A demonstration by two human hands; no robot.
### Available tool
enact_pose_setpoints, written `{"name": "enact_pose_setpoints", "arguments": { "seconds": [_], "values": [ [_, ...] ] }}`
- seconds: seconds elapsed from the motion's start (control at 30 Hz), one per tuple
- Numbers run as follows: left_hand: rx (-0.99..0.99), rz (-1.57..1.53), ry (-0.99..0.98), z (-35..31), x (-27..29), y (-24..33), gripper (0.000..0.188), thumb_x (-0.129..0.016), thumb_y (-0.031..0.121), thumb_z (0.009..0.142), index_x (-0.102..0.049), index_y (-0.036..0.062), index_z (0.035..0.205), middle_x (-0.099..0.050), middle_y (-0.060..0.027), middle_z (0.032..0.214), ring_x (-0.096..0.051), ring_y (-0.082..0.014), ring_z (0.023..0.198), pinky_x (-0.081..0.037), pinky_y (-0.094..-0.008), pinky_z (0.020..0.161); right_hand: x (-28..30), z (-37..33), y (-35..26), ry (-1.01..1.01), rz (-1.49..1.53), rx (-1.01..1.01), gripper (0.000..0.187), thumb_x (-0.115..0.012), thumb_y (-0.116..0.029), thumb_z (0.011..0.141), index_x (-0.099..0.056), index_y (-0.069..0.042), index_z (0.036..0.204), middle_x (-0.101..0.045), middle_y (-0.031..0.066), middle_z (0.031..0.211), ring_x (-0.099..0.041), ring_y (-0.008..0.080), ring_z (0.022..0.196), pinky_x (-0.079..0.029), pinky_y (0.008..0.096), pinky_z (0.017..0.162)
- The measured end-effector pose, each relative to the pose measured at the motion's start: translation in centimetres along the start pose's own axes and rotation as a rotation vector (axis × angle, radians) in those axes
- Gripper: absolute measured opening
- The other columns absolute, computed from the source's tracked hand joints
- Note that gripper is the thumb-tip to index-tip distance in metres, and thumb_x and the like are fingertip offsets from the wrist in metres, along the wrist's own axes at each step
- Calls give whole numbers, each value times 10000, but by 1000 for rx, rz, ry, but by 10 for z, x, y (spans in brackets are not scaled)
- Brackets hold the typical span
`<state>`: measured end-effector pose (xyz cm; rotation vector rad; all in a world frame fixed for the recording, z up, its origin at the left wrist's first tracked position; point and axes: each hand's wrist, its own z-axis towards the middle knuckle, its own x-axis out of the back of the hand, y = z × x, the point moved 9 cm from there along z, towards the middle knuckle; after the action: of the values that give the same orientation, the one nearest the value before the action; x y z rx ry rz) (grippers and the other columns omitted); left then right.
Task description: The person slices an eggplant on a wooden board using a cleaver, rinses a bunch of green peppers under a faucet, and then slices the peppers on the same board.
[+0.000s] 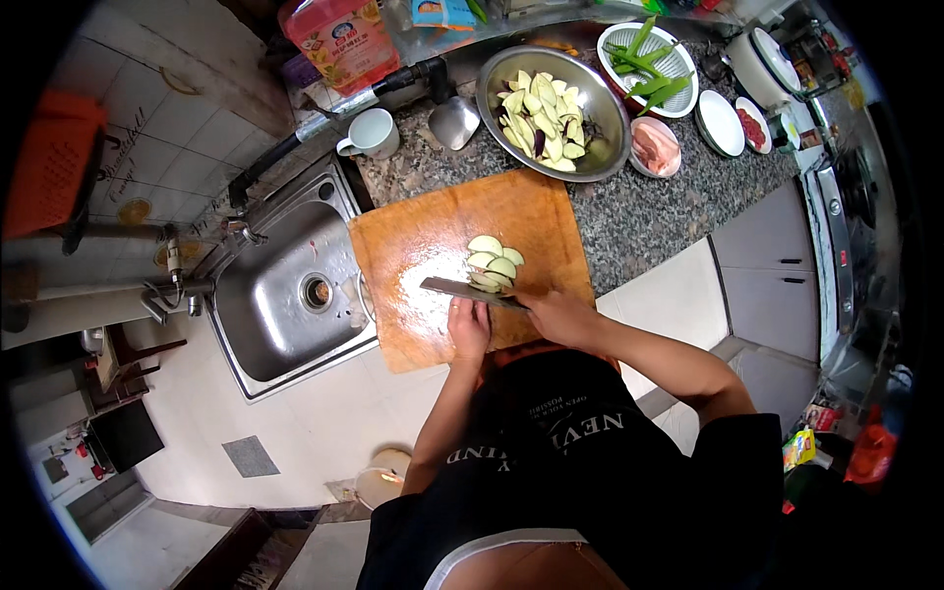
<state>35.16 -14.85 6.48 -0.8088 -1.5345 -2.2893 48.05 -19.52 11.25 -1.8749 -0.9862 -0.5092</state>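
Note:
A worn wooden cutting board [413, 231] lies at the counter's edge in front of me. My right hand [553, 317] is wrapped round the handle of a cleaver [462, 288], whose blade stands on edge and points left. Just beyond the blade is a small pile of pale eggplant slices [485, 261]. My left hand [469, 327] rests on the board on the near side of the blade, its fingers bent together with the tips close to the steel. Whatever lies under those fingers is hidden. More cut eggplant [541, 113] fills part of a steel bowl [610, 152] behind the board.
To the left is a steel sink [265, 329]. A white mug [372, 133] and a metal ladle [454, 123] stand behind the board. Farther right are a white colander [678, 64] with green peppers, a bowl of pale meat [656, 147] and a white bowl [721, 125].

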Motion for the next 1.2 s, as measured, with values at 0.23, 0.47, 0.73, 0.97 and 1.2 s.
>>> {"name": "enact_pose_setpoints", "arguments": {
  "seconds": [0.23,0.47,0.73,0.97,1.2],
  "values": [
    [-58,-48,-21,-1,1,5,51,-576,-12,768,-551,-7,813,-542,-170,812,-526,-355,748,-442,-396,654,-10,11,0,-48,-4,23,279,-411,-99,806,-537,-58,1051,-608,233,800,-596,404,744,-453,511,667],
    [-123,-42,1,0,2,12,88,-596,-12,765,-591,5,851,-556,-154,830,-544,-328,777,-457,-382,685,-6,19,3,15,-3,23,258,-430,-128,810,-547,-55,1027,-609,229,786,-600,389,742,-461,495,674],
    [-36,-38,-49,-5,0,-4,56,-620,-9,744,-592,9,789,-581,-133,842,-560,-298,779,-466,-354,689,7,-8,-6,-68,-90,3,252,-430,-138,816,-546,-51,1022,-611,224,787,-601,386,733,-464,494,674],
    [-90,-41,15,-2,6,8,58,-623,-4,745,-591,11,791,-587,-133,810,-567,-296,754,-468,-348,673,-13,24,-4,48,-19,109,262,-440,-135,809,-546,-53,1033,-608,225,795,-592,403,746,-461,499,672],
    [-122,-65,14,1,6,12,65,-614,-13,749,-587,9,804,-586,-130,796,-564,-289,739,-463,-342,666,-17,9,8,120,-4,86,258,-461,-155,822,-545,-34,1034,-593,234,748,-577,401,707,-454,493,660]
  ]
}}
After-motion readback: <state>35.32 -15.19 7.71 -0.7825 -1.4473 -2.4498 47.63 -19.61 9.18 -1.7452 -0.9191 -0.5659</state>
